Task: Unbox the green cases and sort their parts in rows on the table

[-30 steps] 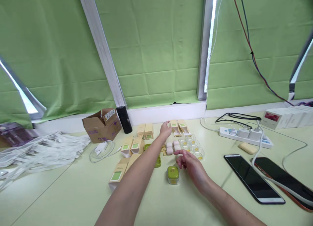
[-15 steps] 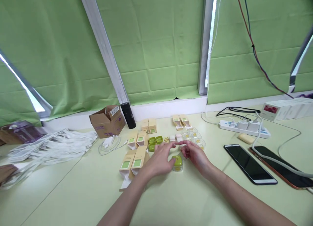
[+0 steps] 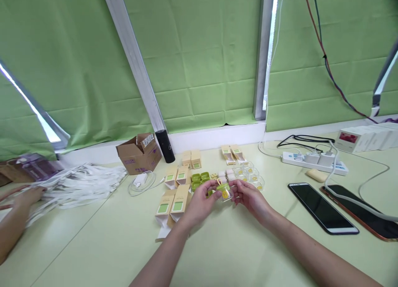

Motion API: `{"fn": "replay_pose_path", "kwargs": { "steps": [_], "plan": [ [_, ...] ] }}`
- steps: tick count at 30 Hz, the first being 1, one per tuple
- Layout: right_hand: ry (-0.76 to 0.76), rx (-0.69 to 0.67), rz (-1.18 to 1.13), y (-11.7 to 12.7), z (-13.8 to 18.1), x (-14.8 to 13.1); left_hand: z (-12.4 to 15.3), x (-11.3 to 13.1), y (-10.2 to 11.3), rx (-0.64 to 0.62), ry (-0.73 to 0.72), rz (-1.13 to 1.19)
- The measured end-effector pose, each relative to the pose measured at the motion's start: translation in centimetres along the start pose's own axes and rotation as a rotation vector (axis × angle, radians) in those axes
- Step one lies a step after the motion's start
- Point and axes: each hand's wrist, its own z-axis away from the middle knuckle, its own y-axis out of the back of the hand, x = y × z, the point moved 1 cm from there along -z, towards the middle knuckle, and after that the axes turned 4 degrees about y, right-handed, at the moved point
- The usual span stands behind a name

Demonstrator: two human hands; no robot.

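Observation:
A small clear square case [image 3: 225,193] with a green lid and a yellow mark is tilted up off the table. My left hand [image 3: 200,204] pinches its left side. On the other side, my right hand [image 3: 252,196] has its fingertips closed at the case's right edge. A small yellow loop sticks up at the lid. Just beyond my hands are several green square lids [image 3: 200,177], small yellow pieces [image 3: 213,176], pale pink pieces [image 3: 230,174] and clear cases [image 3: 248,171]. Beige paper boxes with green windows [image 3: 179,202] stand left of my left hand.
Another person's hand [image 3: 31,198] rests at white straps [image 3: 90,183] on the far left. A cardboard box [image 3: 138,158] and black cylinder [image 3: 165,147] stand at the back. Rightward lie phones [image 3: 321,208], a power strip [image 3: 314,162], cables and white boxes [image 3: 353,140].
The case, earlier standing on the table beside my left thumb, is now lifted and tilted between both hands. Another person's hand has come in at the far left, over the straps.

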Motion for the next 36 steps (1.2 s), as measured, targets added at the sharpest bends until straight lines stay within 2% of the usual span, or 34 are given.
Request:
{"fn": "replay_pose_path", "kwargs": {
  "steps": [6,11,15,19,25,36],
  "plan": [
    [-0.005,-0.146,-0.032,-1.1,1.2,-0.3,-0.1,-0.3,0.2,0.085,-0.012,0.068],
    [0.042,-0.168,-0.011,-1.8,1.7,-0.5,0.5,0.3,-0.5,0.194,-0.046,-0.074],
    [0.024,-0.191,-0.083,-1.9,1.7,-0.2,0.8,0.2,-0.9,0.252,-0.108,-0.161],
    [-0.043,-0.217,-0.234,-1.7,1.5,0.1,1.1,0.3,-0.8,0.235,-0.162,-0.118],
    [-0.066,-0.243,-0.347,-1.4,1.3,0.2,1.5,1.0,-1.0,0.209,-0.152,-0.014],
    [-0.021,-0.165,-0.26,-1.9,1.9,-0.7,1.0,-0.3,-1.3,0.195,-0.15,-0.011]
  ]
}}
